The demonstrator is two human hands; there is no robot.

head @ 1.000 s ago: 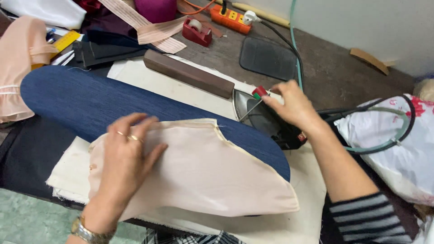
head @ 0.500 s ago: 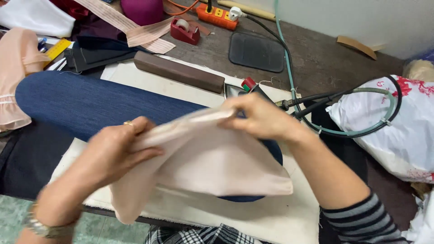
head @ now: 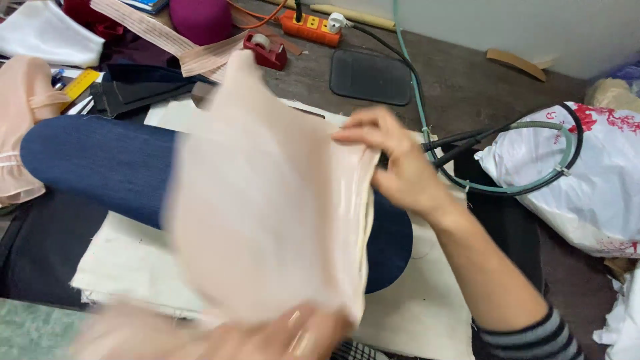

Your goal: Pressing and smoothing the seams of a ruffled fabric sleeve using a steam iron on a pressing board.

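The right hand (head: pixel 400 167) pinches the top edge of a pale pink cloth (head: pixel 267 207); the left hand (head: pixel 287 337), blurred at six o'clock, grips its lower edge. The lifted cloth hides much of the blue ironing pad (head: pixel 93 167). At twelve o'clock sit a tape dispenser (head: pixel 265 50) and an orange power strip (head: pixel 310 28); at three o'clock, a white plastic bag (head: pixel 593 187).

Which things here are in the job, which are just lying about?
In hand:
pale pink fabric piece, held up, motion-blurred
right hand gripping its edge
left hand at its lower end
blue padded board underneath

Lying about:
red tape dispenser
orange power strip
black mat
white plastic bag
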